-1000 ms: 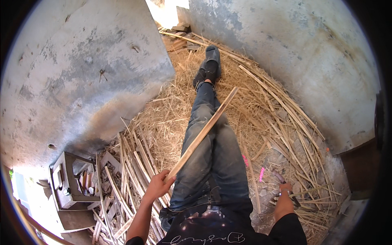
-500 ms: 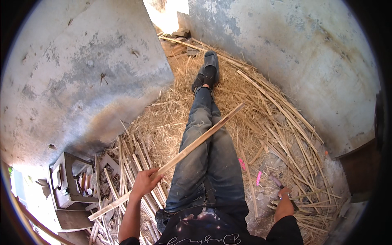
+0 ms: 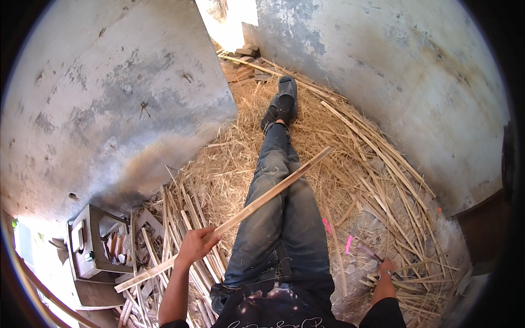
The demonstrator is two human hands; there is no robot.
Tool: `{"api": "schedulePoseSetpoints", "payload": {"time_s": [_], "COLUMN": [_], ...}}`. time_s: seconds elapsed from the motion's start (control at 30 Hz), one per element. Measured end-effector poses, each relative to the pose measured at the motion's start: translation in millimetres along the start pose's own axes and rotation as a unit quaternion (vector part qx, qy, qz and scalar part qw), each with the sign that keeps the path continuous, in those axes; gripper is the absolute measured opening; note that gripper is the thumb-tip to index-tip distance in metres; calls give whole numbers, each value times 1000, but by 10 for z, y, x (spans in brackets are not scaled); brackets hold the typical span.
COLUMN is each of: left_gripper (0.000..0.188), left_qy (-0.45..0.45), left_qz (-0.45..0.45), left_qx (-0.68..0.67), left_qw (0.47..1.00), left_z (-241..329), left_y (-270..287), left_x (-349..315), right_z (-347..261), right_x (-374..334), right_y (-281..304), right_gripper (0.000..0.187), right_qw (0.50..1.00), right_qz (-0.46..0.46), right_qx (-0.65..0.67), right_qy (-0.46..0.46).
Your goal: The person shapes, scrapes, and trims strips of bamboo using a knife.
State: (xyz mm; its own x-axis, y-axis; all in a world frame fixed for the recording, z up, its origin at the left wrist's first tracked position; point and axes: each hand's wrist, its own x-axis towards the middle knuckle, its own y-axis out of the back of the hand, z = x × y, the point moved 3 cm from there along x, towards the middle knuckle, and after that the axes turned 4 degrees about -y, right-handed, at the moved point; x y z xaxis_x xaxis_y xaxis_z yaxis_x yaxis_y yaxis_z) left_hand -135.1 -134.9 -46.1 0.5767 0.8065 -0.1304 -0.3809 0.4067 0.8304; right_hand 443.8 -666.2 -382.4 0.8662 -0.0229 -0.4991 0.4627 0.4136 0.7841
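My left hand (image 3: pixel 196 246) is closed around a long, pale split-bamboo strip (image 3: pixel 262 200). The strip slants across my thighs, its far end above my knee and its near end at lower left. On the right, my right hand (image 3: pixel 386 267) is low near the floor, by the end of a slim brownish tool (image 3: pixel 367 250) with a dark part. Whether the fingers grip that tool or only touch it is too small to tell. Thin bamboo strips (image 3: pixel 415 276) lie around this hand.
Straw-like shavings (image 3: pixel 219 164) cover the floor about my outstretched legs. More strips (image 3: pixel 183 218) are heaped at left beside a grey metal frame (image 3: pixel 104 257). Long strips (image 3: pixel 377 145) run along the right wall (image 3: pixel 383 71). Two pink pieces (image 3: pixel 349 244) lie at right.
The view has shifted slightly, so the scene sits a little lower and to the right. My right hand has moved a little back from the brownish tool. The left hand keeps its hold on the strip.
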Motion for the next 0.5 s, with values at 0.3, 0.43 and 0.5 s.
{"api": "schedulePoseSetpoints", "payload": {"time_s": [0.3, 0.43, 0.5], "left_gripper": [42, 39, 39], "left_qy": [23, 19, 23], "left_qz": [-3, -12, -15], "left_qx": [9, 2, -15], "left_qw": [1000, 1000, 1000], "left_z": [34, 98, 66], "left_y": [114, 61, 37], "left_x": [13, 60, 65], "right_z": [-675, -746, -726], "right_x": [-339, -288, -288], "right_y": [944, 1040, 1153], "right_gripper": [26, 23, 24], "right_qw": [908, 886, 825], "right_qz": [63, 84, 277], "right_qx": [337, 390, 427], "right_qy": [242, 238, 246]}}
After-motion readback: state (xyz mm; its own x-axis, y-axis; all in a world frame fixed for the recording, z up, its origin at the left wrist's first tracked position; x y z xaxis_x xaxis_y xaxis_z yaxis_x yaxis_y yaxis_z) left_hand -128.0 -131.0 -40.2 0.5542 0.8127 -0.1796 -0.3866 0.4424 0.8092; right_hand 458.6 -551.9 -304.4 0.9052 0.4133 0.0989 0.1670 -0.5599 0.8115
